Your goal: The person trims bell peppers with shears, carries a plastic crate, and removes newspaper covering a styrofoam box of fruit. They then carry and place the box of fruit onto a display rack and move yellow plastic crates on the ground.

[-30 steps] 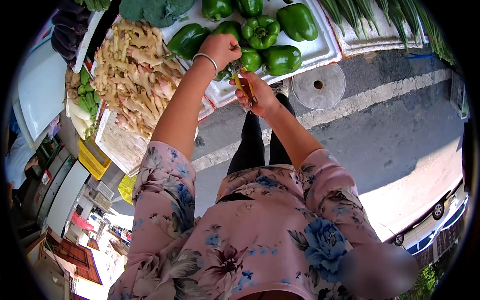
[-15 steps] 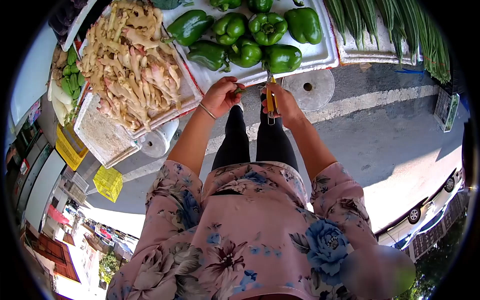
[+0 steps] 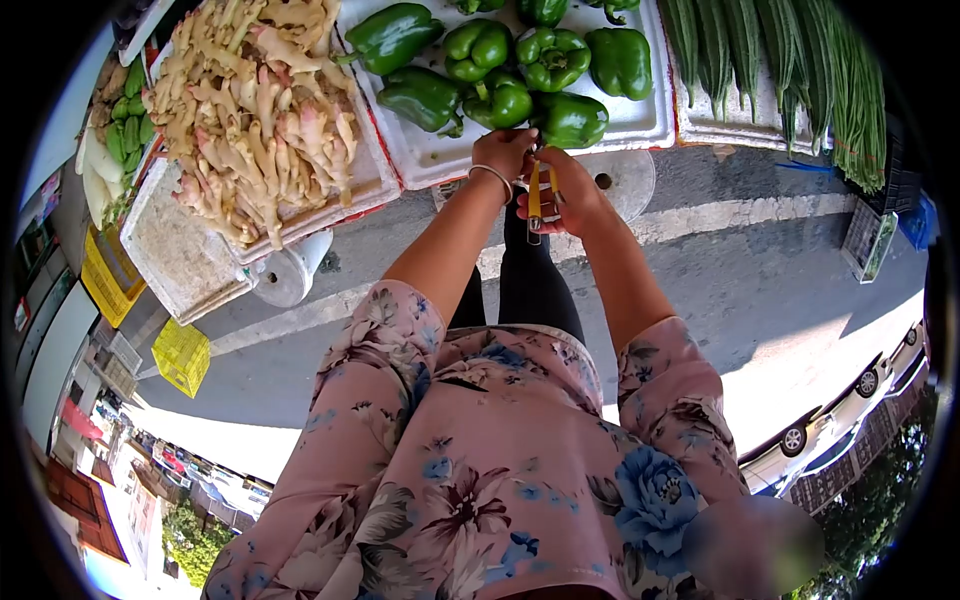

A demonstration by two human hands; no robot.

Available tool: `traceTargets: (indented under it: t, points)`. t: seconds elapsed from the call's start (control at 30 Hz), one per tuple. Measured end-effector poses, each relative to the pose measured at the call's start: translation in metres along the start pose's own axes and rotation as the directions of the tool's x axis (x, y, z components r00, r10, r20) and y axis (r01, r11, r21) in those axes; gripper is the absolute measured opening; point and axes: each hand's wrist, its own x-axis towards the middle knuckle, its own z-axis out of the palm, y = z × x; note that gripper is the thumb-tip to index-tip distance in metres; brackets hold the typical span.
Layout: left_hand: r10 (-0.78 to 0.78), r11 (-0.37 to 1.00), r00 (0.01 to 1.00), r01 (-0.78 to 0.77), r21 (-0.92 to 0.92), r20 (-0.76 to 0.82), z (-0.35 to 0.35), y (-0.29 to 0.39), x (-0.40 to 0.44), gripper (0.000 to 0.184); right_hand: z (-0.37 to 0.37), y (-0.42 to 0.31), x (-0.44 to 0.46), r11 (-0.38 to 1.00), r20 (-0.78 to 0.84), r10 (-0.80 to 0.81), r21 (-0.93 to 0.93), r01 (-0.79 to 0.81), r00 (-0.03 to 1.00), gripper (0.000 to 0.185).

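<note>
My right hand [image 3: 568, 193] is closed round yellow-handled snips [image 3: 534, 198], their tips pointing at the front green bell pepper [image 3: 571, 121]. Right beside the tips, my left hand [image 3: 504, 156] has its fingers pinched together at that pepper's stem end; what lies between them is hidden. Several more glossy green peppers [image 3: 552, 60] rest behind it in a white foam tray [image 3: 430, 165].
A heap of ginger [image 3: 262, 120] fills the tray at left. Ridged gourds [image 3: 742, 45] and long beans [image 3: 855, 105] lie at right. Round white stands [image 3: 625, 185] support the trays. Yellow crates [image 3: 182, 357] sit on the pavement; parked cars [image 3: 825, 415] are farther right.
My left hand has moved right and up to the front pepper, beside the snips. Before, it held a small green piece away from the pepper. The view has shifted slightly.
</note>
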Motion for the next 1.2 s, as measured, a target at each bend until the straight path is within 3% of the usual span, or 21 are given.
traceTargets:
  t: [0.2,0.43,0.5,0.53,0.6,0.67,0.73,0.87,0.93,0.97,1.0,1.07,1.2]
  points:
    - [0.077,0.991,0.997,-0.074,0.108,-0.027,0.000,0.000,-0.005,0.018,-0.004,-0.002,0.012,0.989,-0.082,-0.017,-0.151,0.004,0.996,0.039]
    - [0.129,0.979,0.988,-0.113,0.171,-0.080,-0.001,-0.001,-0.006,0.018,0.010,-0.006,0.010,0.997,-0.122,-0.029,-0.074,0.019,0.992,0.042]
    - [0.137,0.975,0.987,-0.120,0.185,-0.082,0.000,0.000,-0.006,0.017,0.014,0.003,0.014,0.974,-0.233,-0.225,-0.082,0.212,0.946,0.038]
    - [0.145,0.972,0.986,-0.126,0.199,-0.085,0.000,0.001,-0.006,0.017,0.011,0.010,0.022,0.974,-0.233,-0.225,-0.081,0.212,0.946,0.038]
    - [0.100,0.985,0.992,-0.088,0.145,-0.074,0.000,0.004,-0.008,0.017,0.009,0.019,0.031,0.841,-0.149,-0.536,-0.176,0.511,0.831,0.031]
    - [0.055,0.995,0.997,-0.049,0.091,-0.060,-0.003,0.008,-0.011,0.017,0.008,0.016,0.026,0.889,-0.218,-0.457,-0.137,0.436,0.862,0.030]
    - [0.055,0.998,0.996,-0.057,0.033,0.073,-0.015,0.008,-0.008,0.017,0.010,0.019,0.013,0.927,-0.282,-0.374,-0.086,0.365,0.884,0.030]
    - [-0.053,0.941,0.895,0.194,-0.279,0.443,-0.051,0.013,-0.032,0.015,0.001,0.041,-0.023,0.940,-0.161,-0.339,-0.082,0.330,0.927,0.032]
    - [-0.022,0.910,0.872,0.220,-0.350,0.489,-0.061,0.022,-0.046,0.014,-0.014,0.039,-0.030,0.935,-0.107,-0.354,-0.032,0.353,0.929,0.035]
    - [0.012,0.870,0.850,0.251,-0.425,0.526,-0.061,0.028,-0.049,0.014,-0.023,0.037,-0.031,0.918,0.027,-0.392,0.086,0.388,0.920,0.040]
    - [0.013,0.874,0.849,0.247,-0.419,0.528,-0.058,0.036,-0.050,0.014,-0.033,0.035,-0.032,0.892,0.156,-0.436,0.207,0.403,0.886,0.046]
    - [0.100,0.843,0.721,0.305,-0.444,0.686,-0.049,0.052,-0.051,0.017,-0.051,0.013,-0.033,0.878,0.312,-0.465,0.281,0.387,0.828,0.046]
    - [0.003,0.901,0.753,0.283,-0.328,0.658,-0.019,0.075,-0.022,0.021,-0.090,-0.036,-0.020,0.903,0.508,-0.427,0.186,0.388,0.748,0.053]
